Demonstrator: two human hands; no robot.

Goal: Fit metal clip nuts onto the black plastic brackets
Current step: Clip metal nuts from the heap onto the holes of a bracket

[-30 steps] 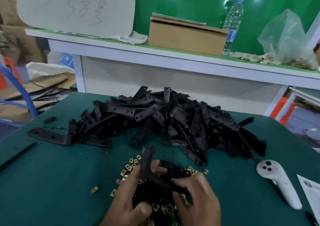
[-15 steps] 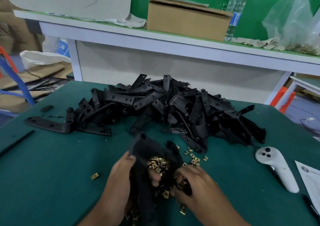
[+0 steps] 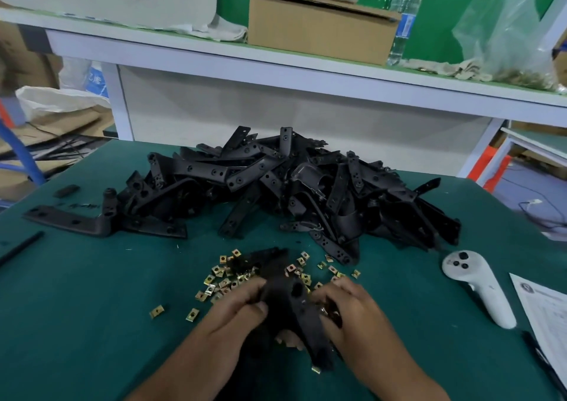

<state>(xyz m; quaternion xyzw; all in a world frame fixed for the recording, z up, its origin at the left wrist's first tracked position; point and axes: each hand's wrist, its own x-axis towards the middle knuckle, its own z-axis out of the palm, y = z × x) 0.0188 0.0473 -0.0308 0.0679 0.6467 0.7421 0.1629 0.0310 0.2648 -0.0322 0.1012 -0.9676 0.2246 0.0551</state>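
A black plastic bracket point(image 3: 293, 305) lies between my two hands near the front of the green table point(image 3: 92, 324). My left hand point(image 3: 233, 314) grips its left side, thumb curled against it. My right hand point(image 3: 349, 311) holds its right side with fingers curled, and a brass clip nut point(image 3: 328, 311) shows at those fingertips. Several loose brass clip nuts point(image 3: 227, 278) are scattered just beyond the hands. A big heap of black brackets point(image 3: 291, 192) fills the middle of the table.
A white handheld controller point(image 3: 478, 287) lies at the right, with a printed sheet point(image 3: 549, 317) and a black pen point(image 3: 540, 357) beside it. One long bracket point(image 3: 67, 221) lies at the left. A shelf behind carries a cardboard box point(image 3: 319, 29), water bottle point(image 3: 405, 16) and plastic bag point(image 3: 506, 32).
The bracket has been turned from upright to lying low between my hands. Both hands have regripped it and the clip nuts that lay under it now show beyond the hands.
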